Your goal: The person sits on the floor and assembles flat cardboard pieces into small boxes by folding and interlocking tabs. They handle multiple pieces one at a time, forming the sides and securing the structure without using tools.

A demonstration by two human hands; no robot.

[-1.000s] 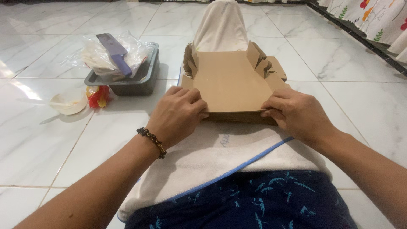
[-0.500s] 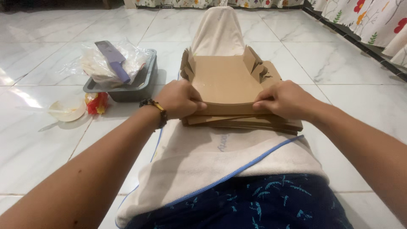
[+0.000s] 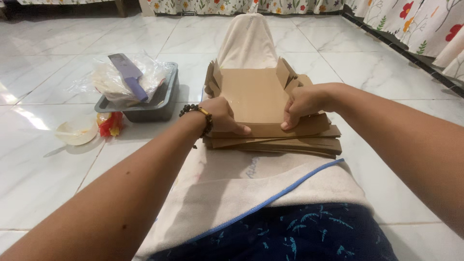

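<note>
- On the cream towel over the lap, a stack of flat brown cardboard box blanks rests steady.
- Left hand and right hand pinch the top brown cardboard sheet, thumbs clamped along its near edge.

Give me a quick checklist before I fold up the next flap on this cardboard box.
1. Left hand on the top cardboard sheet, thumb pressing its near edge: ok.
2. Right hand has a grip on the same edge: ok.
3. Side flaps already raised on both sides: ok.
4. Stack of flat cardboard beneath squared up: not ok, edges fan out.
5. Stack resting level on the towel: cannot tell.
6. Grey tray clear of the stack: ok.
</note>
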